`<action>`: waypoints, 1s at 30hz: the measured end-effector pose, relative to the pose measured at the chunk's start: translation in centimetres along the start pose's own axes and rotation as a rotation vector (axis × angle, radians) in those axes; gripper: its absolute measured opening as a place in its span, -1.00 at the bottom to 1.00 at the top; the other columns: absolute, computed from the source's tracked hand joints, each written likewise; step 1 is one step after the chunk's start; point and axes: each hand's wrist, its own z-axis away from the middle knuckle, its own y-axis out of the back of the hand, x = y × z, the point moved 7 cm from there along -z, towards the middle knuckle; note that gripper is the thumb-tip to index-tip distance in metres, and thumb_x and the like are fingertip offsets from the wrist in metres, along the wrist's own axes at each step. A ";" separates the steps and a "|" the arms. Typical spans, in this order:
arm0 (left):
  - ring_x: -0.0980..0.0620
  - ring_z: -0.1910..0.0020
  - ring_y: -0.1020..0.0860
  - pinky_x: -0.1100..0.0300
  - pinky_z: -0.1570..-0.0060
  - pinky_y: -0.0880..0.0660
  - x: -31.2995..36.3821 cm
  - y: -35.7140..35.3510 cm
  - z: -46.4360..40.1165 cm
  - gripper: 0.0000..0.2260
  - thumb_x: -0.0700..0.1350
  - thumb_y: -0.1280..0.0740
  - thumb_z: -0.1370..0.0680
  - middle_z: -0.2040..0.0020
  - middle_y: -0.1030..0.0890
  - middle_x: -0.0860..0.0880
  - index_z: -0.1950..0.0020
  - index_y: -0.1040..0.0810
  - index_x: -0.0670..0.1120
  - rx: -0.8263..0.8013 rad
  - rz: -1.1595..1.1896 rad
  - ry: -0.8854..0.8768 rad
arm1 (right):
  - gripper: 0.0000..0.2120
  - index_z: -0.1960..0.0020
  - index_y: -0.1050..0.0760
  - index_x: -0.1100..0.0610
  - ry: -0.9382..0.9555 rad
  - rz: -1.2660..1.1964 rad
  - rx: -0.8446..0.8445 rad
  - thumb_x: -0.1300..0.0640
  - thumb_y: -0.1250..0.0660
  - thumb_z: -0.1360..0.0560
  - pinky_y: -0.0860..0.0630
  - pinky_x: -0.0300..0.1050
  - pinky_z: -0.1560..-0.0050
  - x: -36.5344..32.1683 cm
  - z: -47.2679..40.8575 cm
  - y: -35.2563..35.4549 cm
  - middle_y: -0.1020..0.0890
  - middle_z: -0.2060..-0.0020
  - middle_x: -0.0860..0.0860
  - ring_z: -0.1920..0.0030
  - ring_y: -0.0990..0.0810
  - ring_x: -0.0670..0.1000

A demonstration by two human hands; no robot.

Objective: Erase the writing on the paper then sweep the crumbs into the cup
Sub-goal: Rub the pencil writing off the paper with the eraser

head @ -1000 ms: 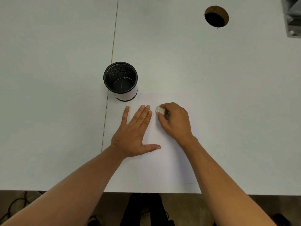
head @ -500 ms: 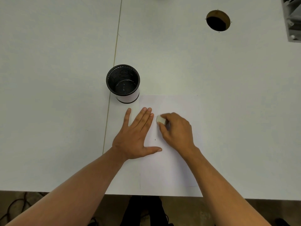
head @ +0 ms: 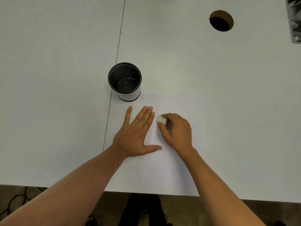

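Left hand [head: 138, 136] spread flat, palm down, fingers together and stretched toward 12 o'clock, thumb splayed out toward 3 o'clock; presses on the left part of the paper [head: 171, 160], with the little finger off its left edge on the bare surface [head: 57, 111]. Holds nothing.

Right hand [head: 176, 131] curled, fingers and thumb pinched around a small white eraser [head: 161, 120], which sits against the paper just at 3 o'clock of the left fingertips. Nearly touching, the two hands, with the eraser between them.

Paper white, lying flat near the front edge of the surface, long side running from 6 to 12 o'clock. One tiny dark speck [head: 155, 138] on the sheet between the hands; any writing under the eraser too faint to tell.

Cup [head: 125, 81], black mesh with a white band around the lower wall, upright at 11 o'clock of the paper, its base just beside the sheet's far left corner. At 1 o'clock, well apart, a round hole [head: 221, 21] in the surface.
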 end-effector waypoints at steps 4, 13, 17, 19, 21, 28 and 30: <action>-0.05 -0.64 0.08 -0.36 -0.53 0.09 0.0 -0.1 -0.1 0.01 0.56 0.03 -0.48 -0.66 0.00 -0.14 -0.64 0.00 -0.19 -0.023 0.003 0.010 | -0.76 -0.11 -0.58 0.11 -0.017 0.017 0.035 0.01 -0.33 -0.53 -0.48 -0.19 0.18 -0.5 -2.5 0.1 -0.66 0.06 0.01 0.15 -0.59 -0.03; -0.05 -0.64 0.09 -0.34 -0.54 0.11 -0.1 -0.2 0.0 0.03 0.57 0.04 -0.47 -0.66 0.01 -0.15 -0.63 0.00 -0.20 -0.008 -0.005 0.014 | -0.76 -0.12 -0.58 0.12 -0.035 -0.060 0.026 0.03 -0.36 -0.52 -0.47 -0.26 0.16 0.6 1.0 -0.1 -0.66 0.08 -0.03 0.20 -0.50 -0.15; -0.05 -0.64 0.09 -0.32 -0.54 0.13 -0.2 -0.3 -0.2 0.03 0.57 0.04 -0.47 -0.66 0.00 -0.16 -0.63 -0.01 -0.21 -0.007 0.000 0.014 | -0.79 -0.10 -0.59 0.13 0.010 -0.047 0.004 0.07 -0.38 -0.50 -0.45 -0.25 0.16 -0.1 1.1 -0.3 -0.66 0.09 0.00 0.19 -0.54 -0.10; -0.05 -0.64 0.08 -0.33 -0.54 0.12 -0.2 -0.4 -0.1 0.03 0.57 0.03 -0.47 -0.65 -0.01 -0.16 -0.63 -0.02 -0.21 -0.003 -0.003 0.015 | -0.79 -0.10 -0.59 0.14 0.037 -0.018 0.016 0.08 -0.37 -0.50 -0.45 -0.23 0.17 -0.6 0.5 -0.3 -0.66 0.09 0.02 0.16 -0.58 -0.04; -0.05 -0.64 0.09 -0.33 -0.54 0.11 -0.2 -0.4 -0.2 0.04 0.58 0.03 -0.46 -0.66 0.00 -0.15 -0.63 -0.02 -0.21 -0.004 -0.007 0.016 | -0.78 -0.11 -0.59 0.15 0.049 -0.008 0.024 0.08 -0.36 -0.52 -0.46 -0.21 0.16 -1.2 -0.8 -0.3 -0.66 0.08 0.03 0.15 -0.60 -0.01; -0.04 -0.64 0.09 -0.33 -0.54 0.11 -0.1 -0.2 -0.1 0.03 0.58 0.03 -0.47 -0.66 0.00 -0.14 -0.63 -0.01 -0.21 0.004 0.007 0.021 | -0.76 -0.12 -0.59 0.12 -0.002 -0.034 0.033 0.02 -0.36 -0.52 -0.50 -0.22 0.17 -0.9 -0.1 -0.7 -0.66 0.11 0.00 0.22 -0.51 -0.13; -0.04 -0.64 0.10 -0.32 -0.54 0.12 -0.2 -0.2 -0.1 0.03 0.58 0.04 -0.47 -0.66 0.01 -0.14 -0.64 0.01 -0.20 0.002 0.006 0.022 | -0.77 -0.11 -0.60 0.11 0.010 -0.026 0.006 0.02 -0.36 -0.51 -0.53 -0.17 0.20 -0.9 0.7 -0.9 -0.66 0.13 -0.01 0.24 -0.52 -0.12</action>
